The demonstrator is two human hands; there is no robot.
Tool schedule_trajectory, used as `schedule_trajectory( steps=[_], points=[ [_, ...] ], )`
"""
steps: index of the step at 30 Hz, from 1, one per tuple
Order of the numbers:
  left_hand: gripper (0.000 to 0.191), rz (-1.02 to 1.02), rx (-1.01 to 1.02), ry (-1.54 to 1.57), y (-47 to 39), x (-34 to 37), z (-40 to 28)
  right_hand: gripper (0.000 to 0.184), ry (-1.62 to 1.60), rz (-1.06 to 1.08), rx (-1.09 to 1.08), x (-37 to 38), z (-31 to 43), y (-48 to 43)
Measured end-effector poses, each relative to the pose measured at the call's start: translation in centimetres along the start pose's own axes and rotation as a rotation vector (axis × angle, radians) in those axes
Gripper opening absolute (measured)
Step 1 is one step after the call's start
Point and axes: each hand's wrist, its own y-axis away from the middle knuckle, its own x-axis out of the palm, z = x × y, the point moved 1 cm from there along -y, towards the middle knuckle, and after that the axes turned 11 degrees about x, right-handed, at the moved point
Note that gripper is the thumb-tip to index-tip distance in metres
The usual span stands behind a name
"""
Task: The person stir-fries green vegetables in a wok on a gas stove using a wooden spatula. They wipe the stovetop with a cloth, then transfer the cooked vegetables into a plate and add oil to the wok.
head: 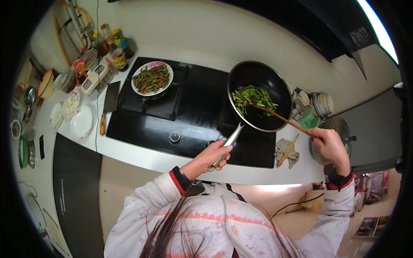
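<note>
My left hand (215,157) is closed around the metal handle (233,137) of a dark wok (277,82) over the right side of the black gas hob (196,93). In my right hand (329,145) is a long wooden spatula or spoon (285,119); its far end is in the chopped green vegetables with darker pieces (253,96) in the wok. The wok is tilted, and the food lies at its left side. On the hob's left burner stands a floral plate (172,77) of cooked green beans with red pepper pieces (151,79).
Left of the hob lie a cleaver (111,98), an empty white plate (81,122) and a bowl of chopped white pieces (71,104). Sauce bottles (119,59) stand behind. On the right are a grey cloth (286,151), stacked bowls (322,104) and a glass-lidded pot (338,129).
</note>
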Motion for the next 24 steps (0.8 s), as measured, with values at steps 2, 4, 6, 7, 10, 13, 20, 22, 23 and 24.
schedule_trajectory(
  steps=[2,4,6,7,10,13,20,22,23,24],
  points=[
    [0.036,0.000,-0.010,-0.008,0.0,0.1,-0.2,0.029,0.052,-0.004,0.028,-1.3,-1.5,0.4],
    [0.039,-0.003,-0.012,-0.020,0.0,0.1,-0.3,0.028,0.277,0.047,0.098,-2.1,-2.4,0.4],
    [0.039,0.007,-0.017,-0.023,-0.1,0.2,-0.3,0.028,0.309,0.024,-0.019,-2.2,-2.7,-0.4],
    [0.040,0.007,-0.018,-0.023,-0.2,0.1,-0.3,0.028,0.345,0.026,-0.035,-2.0,-2.7,-0.9],
    [0.038,0.034,-0.031,-0.054,-0.6,0.0,-0.2,0.032,0.124,-0.058,-0.039,-1.8,-3.1,-2.2],
    [0.040,0.024,-0.041,-0.044,-1.3,0.2,-0.1,0.029,0.187,-0.006,0.119,-3.3,-5.0,-2.1],
    [0.038,0.024,-0.054,0.011,-1.7,1.0,-0.2,0.032,0.202,-0.117,-0.062,-0.4,-9.3,-5.3],
    [0.038,0.015,-0.051,0.007,-1.7,1.2,-0.3,0.031,0.036,-0.122,-0.072,0.7,-10.6,-5.9],
    [0.038,0.012,-0.054,0.009,-1.7,1.3,-0.3,0.031,-0.046,-0.101,-0.073,0.6,-11.5,-5.8],
    [0.038,0.006,-0.052,0.014,-1.7,1.4,-0.3,0.031,-0.154,-0.103,-0.134,0.2,-12.3,-5.6]
  ],
)
